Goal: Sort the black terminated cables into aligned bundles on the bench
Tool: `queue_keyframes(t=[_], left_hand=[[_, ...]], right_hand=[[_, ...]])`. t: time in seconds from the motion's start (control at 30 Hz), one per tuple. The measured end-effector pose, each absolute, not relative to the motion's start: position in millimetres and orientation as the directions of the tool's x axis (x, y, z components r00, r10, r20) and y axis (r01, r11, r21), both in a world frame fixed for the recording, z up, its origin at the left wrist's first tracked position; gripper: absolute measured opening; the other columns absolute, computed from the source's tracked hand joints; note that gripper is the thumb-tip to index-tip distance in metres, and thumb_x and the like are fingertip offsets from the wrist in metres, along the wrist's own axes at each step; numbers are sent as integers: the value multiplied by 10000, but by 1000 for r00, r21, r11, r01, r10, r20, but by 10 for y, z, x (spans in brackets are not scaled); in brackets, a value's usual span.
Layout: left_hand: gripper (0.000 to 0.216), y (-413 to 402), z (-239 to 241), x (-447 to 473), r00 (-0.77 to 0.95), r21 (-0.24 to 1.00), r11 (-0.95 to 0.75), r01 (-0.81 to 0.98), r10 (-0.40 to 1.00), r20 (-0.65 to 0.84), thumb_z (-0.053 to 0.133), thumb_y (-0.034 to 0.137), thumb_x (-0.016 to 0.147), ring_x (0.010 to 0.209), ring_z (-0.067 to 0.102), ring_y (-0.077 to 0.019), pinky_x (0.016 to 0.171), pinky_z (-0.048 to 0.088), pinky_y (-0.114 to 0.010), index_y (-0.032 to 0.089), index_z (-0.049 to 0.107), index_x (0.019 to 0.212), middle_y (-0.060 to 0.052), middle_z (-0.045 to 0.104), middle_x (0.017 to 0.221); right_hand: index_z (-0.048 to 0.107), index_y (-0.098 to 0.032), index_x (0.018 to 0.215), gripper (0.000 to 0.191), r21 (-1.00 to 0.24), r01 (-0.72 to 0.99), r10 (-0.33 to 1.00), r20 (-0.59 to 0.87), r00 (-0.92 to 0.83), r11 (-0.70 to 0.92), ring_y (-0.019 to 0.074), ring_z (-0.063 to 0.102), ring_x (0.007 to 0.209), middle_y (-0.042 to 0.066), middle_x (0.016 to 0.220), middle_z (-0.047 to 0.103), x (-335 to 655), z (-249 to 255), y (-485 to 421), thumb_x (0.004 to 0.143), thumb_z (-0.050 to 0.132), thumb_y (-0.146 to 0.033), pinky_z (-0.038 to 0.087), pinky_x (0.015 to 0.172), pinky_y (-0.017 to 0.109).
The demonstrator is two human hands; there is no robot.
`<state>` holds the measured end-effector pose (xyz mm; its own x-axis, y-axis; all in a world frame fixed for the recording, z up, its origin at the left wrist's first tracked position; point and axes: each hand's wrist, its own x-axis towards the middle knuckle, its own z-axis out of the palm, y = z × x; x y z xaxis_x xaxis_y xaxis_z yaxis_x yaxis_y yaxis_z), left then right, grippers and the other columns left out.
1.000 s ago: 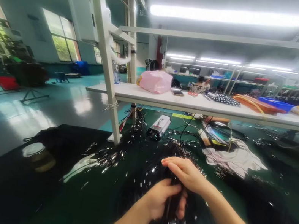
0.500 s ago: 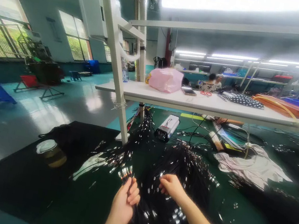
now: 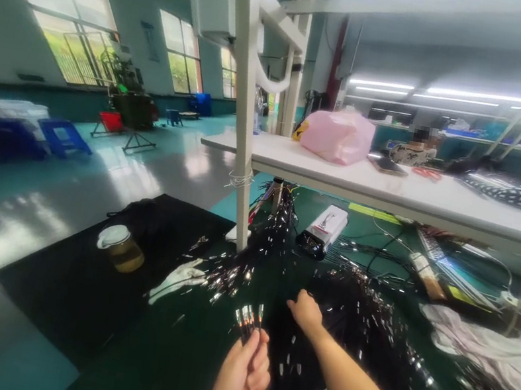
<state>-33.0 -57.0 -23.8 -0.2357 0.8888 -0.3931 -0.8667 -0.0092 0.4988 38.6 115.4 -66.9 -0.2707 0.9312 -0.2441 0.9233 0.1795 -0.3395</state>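
My left hand [image 3: 242,377] is closed around a small bunch of black cables [image 3: 249,319], their metal-tipped ends sticking up above my fingers. My right hand [image 3: 304,312] reaches forward into a big pile of black cables with shiny connectors [image 3: 359,320] on the dark green table mat [image 3: 172,354]. Its fingers curl down onto the pile; whether they pinch a cable is unclear. More cable ends [image 3: 231,274] fan out to the left of the pile.
A white frame post [image 3: 240,151] rises from the table ahead. A jar with a white lid [image 3: 120,247] stands at left. A silver box [image 3: 322,229], cords and a pale cloth [image 3: 491,343] lie behind. The white shelf [image 3: 392,191] carries a pink bag [image 3: 339,135].
My hands were together on the pile; the left has since lifted a bunch of cable ends clear, and the right has reached forward. The view has swung left.
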Motion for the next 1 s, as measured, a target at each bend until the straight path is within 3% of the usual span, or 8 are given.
queue_keyframes(t=[0.1,0.2,0.27,0.4,0.53,0.63,0.87,1.0], left_hand=[[276,-495,-338,-342,-235,469,-11,-883,876,-421,658,360,689,330,206,4,325,140,-139,121,538,758,81,305,467],[270,-439,-409,-333,-219,448,0,-894,872,-437,665,348,684,323,206,5,320,135,-139,122,536,756,81,311,464],[275,-419,-429,-326,-203,448,15,-894,878,-434,669,352,678,315,201,7,316,123,-138,123,538,756,82,314,460],[295,-428,-418,-329,-188,463,34,-886,885,-426,684,364,657,304,197,7,309,111,-138,126,536,751,86,306,449],[293,-472,-339,-314,-209,472,30,-881,870,-446,689,353,653,305,204,6,310,119,-136,125,533,753,89,294,451],[292,-494,-254,-261,-190,469,38,-883,884,-428,692,347,653,309,203,10,315,118,-135,120,534,745,88,294,454],[233,-448,65,5,-9,450,139,-882,951,-310,657,312,697,313,201,8,315,123,-132,120,540,758,86,291,453],[173,-540,477,266,192,325,273,-906,946,-260,628,255,724,318,206,9,310,136,-119,111,542,768,86,276,463]], right_hand=[[501,-107,994,396,-325,922,933,-213,-290,212,296,605,883,170,907,642,363,-681,1103,807,417,-446,429,702,370],[469,-87,1023,511,-330,921,937,-204,-285,209,327,608,851,176,879,644,359,-699,1089,708,536,-482,432,667,375],[485,-73,998,451,-338,922,940,-207,-269,189,342,611,824,182,857,648,356,-716,1121,667,595,-358,431,637,368],[565,-97,818,163,-392,905,951,-178,-253,168,309,619,798,188,834,652,379,-647,1169,685,500,-165,413,620,323],[557,-153,906,208,-487,847,959,-60,-276,214,202,619,745,93,808,667,638,-390,1020,749,427,-193,398,622,250],[539,-158,1002,273,-524,821,963,-4,-269,227,179,617,712,67,799,677,1074,-204,848,802,377,-247,405,631,240],[642,-182,924,326,-450,883,991,79,-112,135,273,599,900,101,955,670,2067,-92,673,813,367,-318,417,771,353],[604,-171,907,303,-620,764,970,239,-36,181,220,618,780,82,873,675,2245,93,520,816,368,-338,452,701,306]])
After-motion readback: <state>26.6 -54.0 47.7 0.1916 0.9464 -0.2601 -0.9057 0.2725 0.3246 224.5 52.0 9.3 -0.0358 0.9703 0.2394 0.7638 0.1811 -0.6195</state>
